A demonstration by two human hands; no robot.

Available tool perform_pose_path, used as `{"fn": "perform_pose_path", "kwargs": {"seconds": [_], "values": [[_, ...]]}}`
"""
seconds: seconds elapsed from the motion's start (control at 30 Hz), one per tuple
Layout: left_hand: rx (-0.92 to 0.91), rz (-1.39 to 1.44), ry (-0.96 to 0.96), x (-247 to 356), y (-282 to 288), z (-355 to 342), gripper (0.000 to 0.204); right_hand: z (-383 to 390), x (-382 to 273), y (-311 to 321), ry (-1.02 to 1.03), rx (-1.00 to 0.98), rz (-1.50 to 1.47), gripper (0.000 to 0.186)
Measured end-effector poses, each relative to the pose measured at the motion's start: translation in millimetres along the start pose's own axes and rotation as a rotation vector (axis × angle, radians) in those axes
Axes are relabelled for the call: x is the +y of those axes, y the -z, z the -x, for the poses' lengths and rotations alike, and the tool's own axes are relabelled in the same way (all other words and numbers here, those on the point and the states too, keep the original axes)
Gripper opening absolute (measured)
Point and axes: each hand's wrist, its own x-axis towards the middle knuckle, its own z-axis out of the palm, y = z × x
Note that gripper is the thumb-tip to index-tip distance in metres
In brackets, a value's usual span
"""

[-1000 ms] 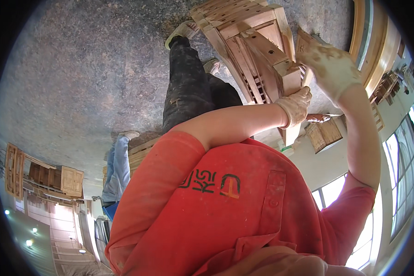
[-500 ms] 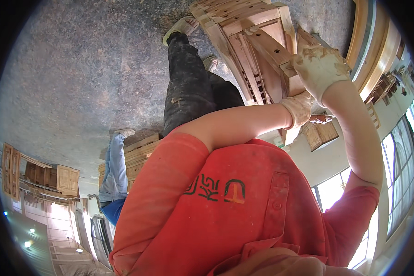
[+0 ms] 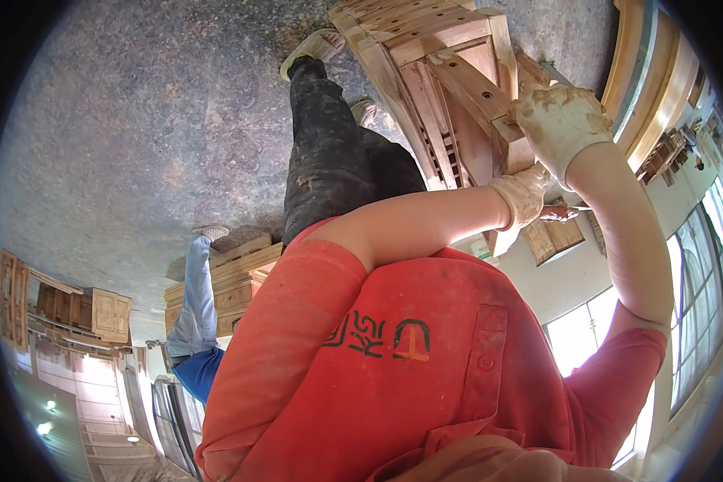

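Note:
Both my hands wear pale work gloves with brown stains, at the upper right by a piece of wooden furniture (image 3: 426,48) with slats and angled boards. My right hand (image 3: 566,124) is closed beside the end of an angled wooden board (image 3: 474,90); what its fingers hold is hidden. Reaching across my body, my left hand (image 3: 522,197) is closed just below the right one, near the board's lower end. Its fingers are mostly out of sight. A shiny reddish-brown thing (image 3: 559,213), too small to name, shows beside the left glove.
Curved wooden parts (image 3: 655,88) stand at the far right. Another person in blue jeans (image 3: 193,293) is at the left, near stacked wooden boards (image 3: 241,277). More wooden furniture (image 3: 76,309) stands farther left. The floor (image 3: 161,120) is mottled grey.
The view has shifted slightly, so the background person and furniture sit a little farther left. Both gloves have moved only slightly, staying closed at the furniture.

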Motion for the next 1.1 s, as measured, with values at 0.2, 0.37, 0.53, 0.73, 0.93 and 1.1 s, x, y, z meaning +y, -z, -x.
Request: {"fn": "perform_pose_path", "kwargs": {"seconds": [0.2, 0.37, 0.53, 0.73, 0.93, 1.1], "values": [[-0.31, -0.896, -0.425, -5, 10, -6, 0.026, 1, -8, 10, 0.012, -0.207, 0.025, 0.017], [-0.024, -0.939, -0.558, -27, -18, -16, 0.027, 21, 2, -13, -0.066, -0.044, -0.121, 0.021], [-0.357, -1.091, -0.48, 7, 10, -8, 0.032, 26, -6, -14, -0.123, 0.125, -0.268, 0.025], [-0.367, -1.06, -0.45, -9, 2, -13, 0.039, 15, -3, 2, -0.016, 0.081, -0.248, 0.028], [-0.185, -1.145, -0.521, -16, -14, -15, 0.033, 7, 1, -23, 0.124, 0.35, -0.219, 0.025], [-0.257, -1.118, -0.489, -7, 4, -11, 0.028, 13, 20, -10, 0.028, 0.117, -0.229, 0.024]]}}
